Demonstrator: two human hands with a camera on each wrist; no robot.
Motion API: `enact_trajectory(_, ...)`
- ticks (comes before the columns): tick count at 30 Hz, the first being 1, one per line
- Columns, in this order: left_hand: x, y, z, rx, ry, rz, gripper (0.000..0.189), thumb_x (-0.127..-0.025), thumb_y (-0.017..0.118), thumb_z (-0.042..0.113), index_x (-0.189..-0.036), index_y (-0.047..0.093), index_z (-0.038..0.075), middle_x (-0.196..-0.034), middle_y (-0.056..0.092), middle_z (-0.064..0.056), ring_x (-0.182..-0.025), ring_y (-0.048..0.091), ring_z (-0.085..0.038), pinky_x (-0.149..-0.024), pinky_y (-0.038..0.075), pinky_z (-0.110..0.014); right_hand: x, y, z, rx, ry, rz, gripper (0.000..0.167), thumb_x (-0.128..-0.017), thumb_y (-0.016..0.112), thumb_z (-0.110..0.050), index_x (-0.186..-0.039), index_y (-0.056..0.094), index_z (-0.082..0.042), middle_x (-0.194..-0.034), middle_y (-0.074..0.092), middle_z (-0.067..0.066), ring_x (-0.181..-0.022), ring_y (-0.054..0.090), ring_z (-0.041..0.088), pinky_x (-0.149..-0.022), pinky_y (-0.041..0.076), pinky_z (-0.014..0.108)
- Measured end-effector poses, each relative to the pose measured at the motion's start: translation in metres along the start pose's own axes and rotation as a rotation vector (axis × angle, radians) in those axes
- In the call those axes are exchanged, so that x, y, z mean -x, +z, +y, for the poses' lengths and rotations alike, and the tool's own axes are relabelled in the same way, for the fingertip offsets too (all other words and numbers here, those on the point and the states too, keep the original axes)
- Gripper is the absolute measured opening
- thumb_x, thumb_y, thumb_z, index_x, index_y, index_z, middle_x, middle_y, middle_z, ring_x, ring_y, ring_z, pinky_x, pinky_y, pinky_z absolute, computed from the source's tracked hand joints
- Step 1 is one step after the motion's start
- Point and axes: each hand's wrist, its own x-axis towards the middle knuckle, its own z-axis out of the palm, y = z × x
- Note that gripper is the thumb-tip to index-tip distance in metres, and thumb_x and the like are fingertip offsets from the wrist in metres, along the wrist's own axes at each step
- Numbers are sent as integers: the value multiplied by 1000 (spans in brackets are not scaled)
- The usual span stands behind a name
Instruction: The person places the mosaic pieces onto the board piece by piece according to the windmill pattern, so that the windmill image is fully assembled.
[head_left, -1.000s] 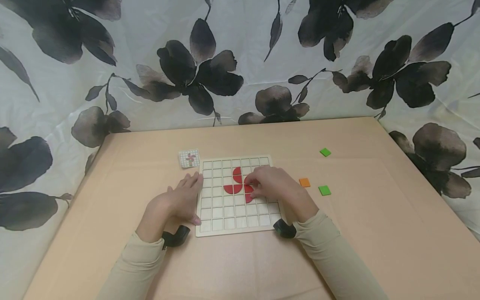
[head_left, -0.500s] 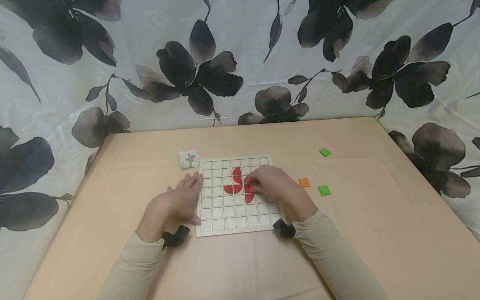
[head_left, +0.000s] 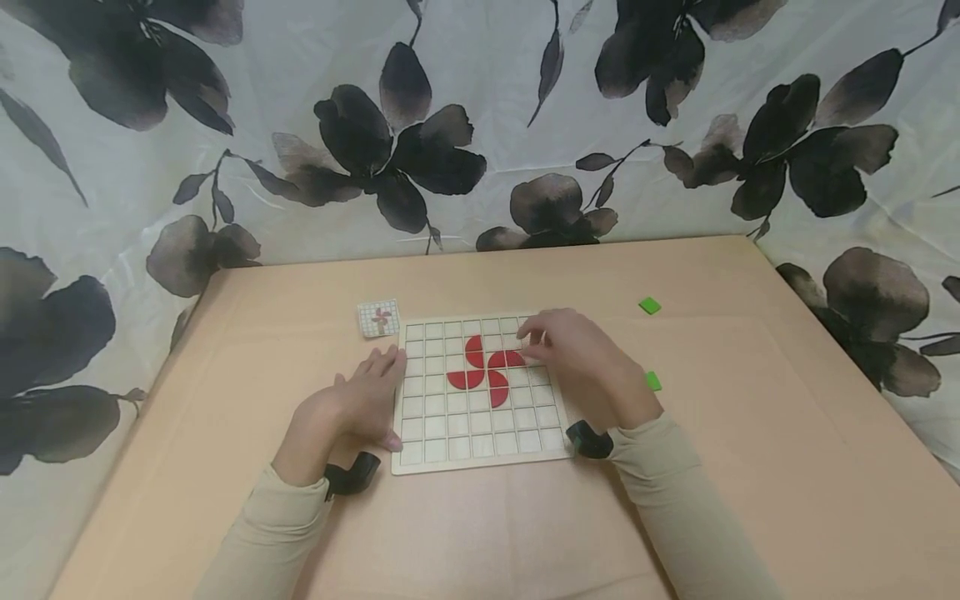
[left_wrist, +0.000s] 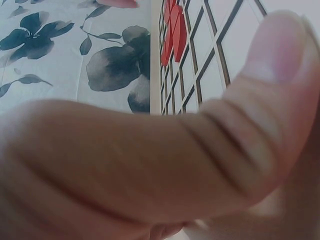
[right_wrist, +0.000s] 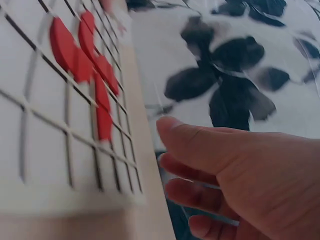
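Observation:
A white grid board [head_left: 438, 427] lies on the table. Red quarter-round pieces sit in its cells as a pinwheel: an upper pair [head_left: 474, 351], a left pair [head_left: 466, 380], a right pair [head_left: 506, 359] and a lower pair [head_left: 498, 388]. My left hand [head_left: 367, 396] rests along the board's left edge, fingers extended and thumb at the lower corner. Over the board's right side is my right hand [head_left: 573, 354], its fingers loosely bent. Nothing shows between its thumb and fingers [right_wrist: 192, 187] in the right wrist view.
A small pattern card [head_left: 378, 318] with a printed pinwheel on a stem lies beyond the board's upper left corner. To the right are a far green tile [head_left: 650, 306] and a nearer green tile [head_left: 655, 382], partly covered by the right hand. A flowered cloth [head_left: 495, 125] hangs behind the table.
My right hand has left the red pieces and moved right, uncovering the right pair. It now hides the orange tile and part of the nearer green one. The left hand stays put.

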Motion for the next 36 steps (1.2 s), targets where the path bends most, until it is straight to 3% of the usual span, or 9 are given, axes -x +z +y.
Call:
enact_trajectory(3,1,0,0,8,2,1,131,-58,86,40,-152,5,2,-160,1,-19,-147,0,-40,-105,9,-75,3,-15,22,-31,22,103,31,-88,68,-25,-116,65,-12,-98,64,5,-86,57,21,-75,50,33)
enact_trajectory(7,2,0,1,19,4,3,130,-58,87,39,-152,5,2,-160,1,-19,-147,-1,-40,-105,8,-75,11,-31,59,-66,90,300,38,-90,65,-24,-124,60,-8,-108,62,13,-96,56,28,-80,49,41)
enact_trajectory(12,3,-1,3,18,5,-2,129,-59,86,39,-152,5,2,-160,1,-19,-146,0,-40,-105,8,-75,26,-37,111,-125,231,565,45,-90,65,-28,-129,57,-6,-117,58,18,-107,52,35,-90,43,49)
enact_trajectory(15,2,-1,4,18,2,-6,129,-59,87,38,-152,5,2,-160,1,-18,-147,-1,-40,-105,8,-74,34,-34,136,-166,338,640,50,-89,64,-34,-131,56,-7,-126,52,19,-116,45,36,-94,39,51)
enact_trajectory(20,2,-1,4,22,-2,-3,129,-59,87,37,-152,5,2,-160,1,-18,-147,-1,-40,-106,8,-74,42,-28,158,-219,468,619,56,-88,64,-40,-133,55,-7,-137,41,22,-128,34,40,-103,32,55)
enact_trajectory(36,4,0,1,16,15,12,130,-59,86,39,-152,4,2,-160,1,-17,-147,-2,-39,-105,9,-75,38,-9,178,-80,520,520,55,-88,62,-46,-126,60,-5,-135,39,27,-126,31,46,-101,24,60)
